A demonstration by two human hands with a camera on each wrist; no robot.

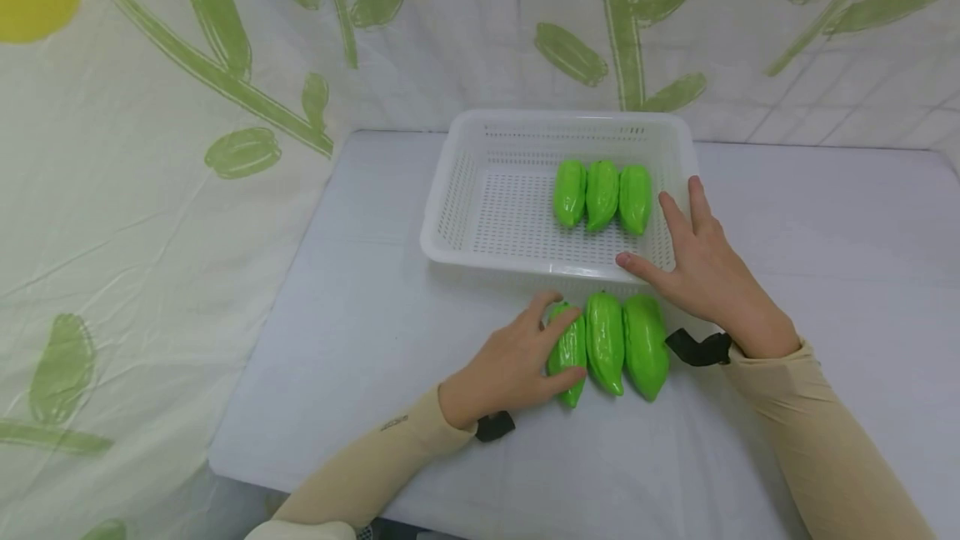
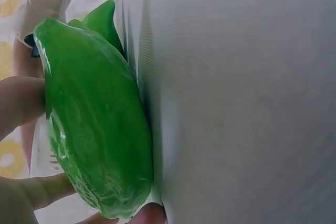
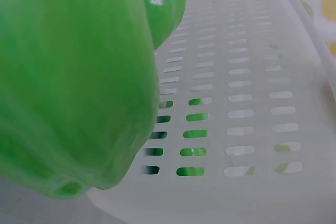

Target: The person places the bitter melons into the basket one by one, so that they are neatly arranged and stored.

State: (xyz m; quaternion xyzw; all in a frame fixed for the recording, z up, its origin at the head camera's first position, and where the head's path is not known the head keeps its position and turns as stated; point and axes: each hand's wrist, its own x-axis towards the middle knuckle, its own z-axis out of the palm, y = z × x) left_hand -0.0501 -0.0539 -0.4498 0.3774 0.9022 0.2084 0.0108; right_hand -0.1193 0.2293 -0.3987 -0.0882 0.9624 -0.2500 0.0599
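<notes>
Three glossy green peppers lie side by side on the table in front of the white basket (image 1: 480, 259). My left hand (image 1: 517, 361) is at the leftmost pepper (image 1: 570, 348), thumb on its near part and fingers bent round its far end. In the left wrist view that pepper (image 2: 100, 119) lies between the thumb and fingertips. Beside it are the middle pepper (image 1: 604, 344) and the right pepper (image 1: 647, 348). My right hand (image 1: 708, 273) spreads its fingers over the basket's front right corner, holding nothing, the thumb along the front rim.
Inside the basket, three more green peppers (image 1: 602, 194) stand in a row toward its right side. The basket has slotted walls (image 3: 241, 114) and sits near the back of the white table (image 1: 360, 340). Behind hangs a leaf-patterned cloth (image 1: 465, 40).
</notes>
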